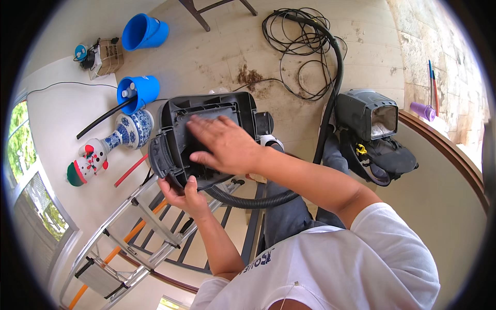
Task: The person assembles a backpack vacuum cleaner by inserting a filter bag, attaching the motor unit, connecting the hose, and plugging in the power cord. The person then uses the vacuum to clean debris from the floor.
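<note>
Both hands are working on the open vacuum cleaner body.

The right hand (225, 144) is lying flat, fingers spread, pressing inside the dark vacuum body (204, 137), which is held up over the ladder (129, 232). The left hand (185, 195) is gripping its lower edge from below. It seems an inside part is being seated; next it needs firm, even pressure. The body's long axis is running left to right, the open side facing up to the person.
</note>
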A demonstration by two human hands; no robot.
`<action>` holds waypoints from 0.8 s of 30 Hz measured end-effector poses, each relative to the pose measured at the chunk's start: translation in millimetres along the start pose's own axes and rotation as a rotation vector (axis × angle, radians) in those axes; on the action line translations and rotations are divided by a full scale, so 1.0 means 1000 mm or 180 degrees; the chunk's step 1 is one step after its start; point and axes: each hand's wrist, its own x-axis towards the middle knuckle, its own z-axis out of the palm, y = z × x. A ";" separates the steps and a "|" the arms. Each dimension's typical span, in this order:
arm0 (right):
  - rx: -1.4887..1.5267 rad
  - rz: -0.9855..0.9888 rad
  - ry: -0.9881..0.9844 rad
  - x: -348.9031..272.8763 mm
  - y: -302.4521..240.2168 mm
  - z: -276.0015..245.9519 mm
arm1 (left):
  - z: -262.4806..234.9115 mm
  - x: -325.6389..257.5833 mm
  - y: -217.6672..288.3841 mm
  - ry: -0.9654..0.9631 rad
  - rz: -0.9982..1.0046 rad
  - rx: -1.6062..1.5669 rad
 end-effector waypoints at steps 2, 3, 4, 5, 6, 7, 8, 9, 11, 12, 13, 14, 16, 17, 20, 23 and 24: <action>-0.0196 0.0722 -0.0511 -0.005 0.012 -0.011 | -0.005 -0.003 -0.001 -0.0168 -0.0008 0.0193; -0.0184 0.1103 -0.0737 -0.007 0.012 -0.009 | -0.005 -0.005 -0.001 -0.0222 -0.0014 0.0243; -0.0082 0.0872 -0.0517 -0.010 0.009 -0.005 | -0.004 -0.009 -0.003 -0.0311 -0.0045 0.0271; 0.0019 0.0639 -0.0299 -0.012 0.005 0.002 | -0.001 -0.013 -0.003 -0.0427 0.0003 0.0307; 0.0120 0.0404 -0.0084 -0.012 0.003 0.007 | 0.002 -0.012 -0.004 -0.0399 0.0002 0.0291; 0.0398 0.0417 -0.0106 -0.008 0.004 0.008 | 0.005 -0.013 -0.004 -0.0350 0.0011 0.0296; 0.0368 0.0432 -0.0265 -0.009 0.009 0.004 | 0.006 -0.014 -0.004 -0.0300 0.0020 0.0302; 0.0340 0.0445 -0.0425 -0.012 0.017 -0.001 | 0.006 -0.016 -0.005 -0.0278 0.0074 0.0330; 0.0272 0.0563 -0.0738 -0.016 0.038 -0.013 | 0.005 -0.016 -0.005 -0.0190 0.0124 0.0368; 0.0489 0.0787 -0.0840 -0.020 0.054 -0.015 | 0.005 -0.016 -0.005 -0.0153 0.0143 0.0375; 0.0496 0.1087 -0.1055 -0.024 0.067 -0.021 | 0.005 -0.016 -0.006 -0.0149 0.0116 0.0343; 0.0500 0.1378 -0.1273 -0.026 0.074 -0.026 | 0.005 -0.016 -0.006 -0.0137 0.0094 0.0310; -0.0243 0.1486 -0.0862 -0.038 0.069 -0.022 | 0.011 -0.015 -0.005 -0.0150 0.0021 0.0240; -0.0606 0.1522 -0.0663 -0.045 0.060 -0.019 | 0.021 -0.014 0.002 -0.0163 -0.0030 0.0222; 0.0136 0.0688 0.0130 -0.068 0.023 -0.012 | 0.049 -0.012 0.007 -0.0169 -0.0065 0.0342; 0.0367 0.0301 -0.0069 -0.085 0.003 -0.002 | 0.071 -0.004 0.017 -0.0082 -0.0257 0.0278; 0.0631 0.0343 -0.0081 -0.090 -0.001 0.006 | 0.078 -0.002 0.024 -0.0114 -0.0262 0.0388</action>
